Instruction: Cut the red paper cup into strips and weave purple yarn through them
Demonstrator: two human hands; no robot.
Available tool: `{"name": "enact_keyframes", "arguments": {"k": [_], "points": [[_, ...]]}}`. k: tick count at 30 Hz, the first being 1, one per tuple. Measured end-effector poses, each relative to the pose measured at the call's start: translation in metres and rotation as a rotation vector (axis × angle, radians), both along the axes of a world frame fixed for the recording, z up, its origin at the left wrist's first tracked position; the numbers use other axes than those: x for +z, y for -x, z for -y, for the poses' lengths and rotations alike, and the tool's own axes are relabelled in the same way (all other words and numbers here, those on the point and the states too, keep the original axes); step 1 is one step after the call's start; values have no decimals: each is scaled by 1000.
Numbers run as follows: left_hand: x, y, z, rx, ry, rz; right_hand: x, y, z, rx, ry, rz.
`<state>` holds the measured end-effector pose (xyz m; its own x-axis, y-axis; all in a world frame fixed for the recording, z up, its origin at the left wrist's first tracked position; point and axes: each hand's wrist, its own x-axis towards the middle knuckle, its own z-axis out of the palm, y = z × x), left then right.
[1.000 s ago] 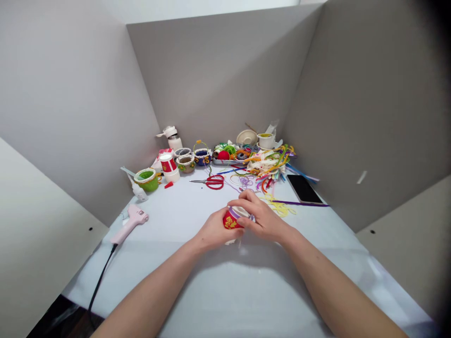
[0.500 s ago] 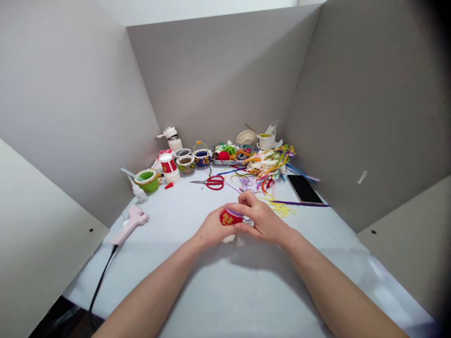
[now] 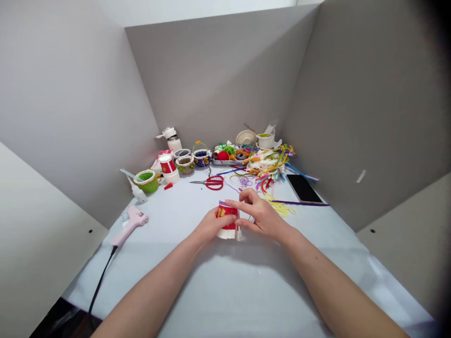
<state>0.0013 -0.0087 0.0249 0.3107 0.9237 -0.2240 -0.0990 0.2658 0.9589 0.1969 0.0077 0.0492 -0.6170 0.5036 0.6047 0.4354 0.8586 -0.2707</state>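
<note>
A red paper cup with yellow print stands near the middle of the table, its white lower edge cut into flaring strips. Purple yarn lies along its upper edge. My left hand is closed round the cup's left side, thumb across the front. From the right, my right hand bridges the cup: its index finger presses at the yarn-lined top and its thumb rests by the side. A loose purple yarn tangle lies behind my right hand.
Red-handled scissors lie beyond the cup. A pink glue gun with a black cord is at left, near a green pot. Finished small baskets, a tray of yarn and pipe cleaners stand behind. A phone lies right.
The cup has turned more upright and shifted slightly left, showing more of its red front and cut strips. My left hand has moved slightly left; my right index finger stretches across the top.
</note>
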Motion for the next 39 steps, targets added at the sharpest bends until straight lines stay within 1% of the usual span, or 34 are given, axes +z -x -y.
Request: {"name": "enact_keyframes", "arguments": {"k": [3, 8, 11, 14, 17, 22, 31, 35, 39], "points": [[5, 0, 2, -15, 40, 84, -2, -1, -1, 0, -19, -18], [10, 1, 5, 20, 77, 174, -4, -2, -3, 6, -55, -88], [9, 1, 5, 35, 69, 188, -2, 0, -3, -19, -43, -181], [6, 0, 4, 42, 53, 187, 1, 4, -1, -68, 4, -275], [3, -1, 3, 45, 46, 200, 3, 6, 0, -106, 94, -304], [3, -1, 3, 37, 42, 197, 5, 6, -2, -119, 281, -356], [0, -1, 5, -4, 10, 237, 2, 3, -7, -84, 692, -463], [-2, 0, 4, -18, 14, 243, -1, 2, -10, -68, 770, -494], [-5, 1, 5, -62, 5, 276, 1, 3, -10, -52, 834, -521]]}}
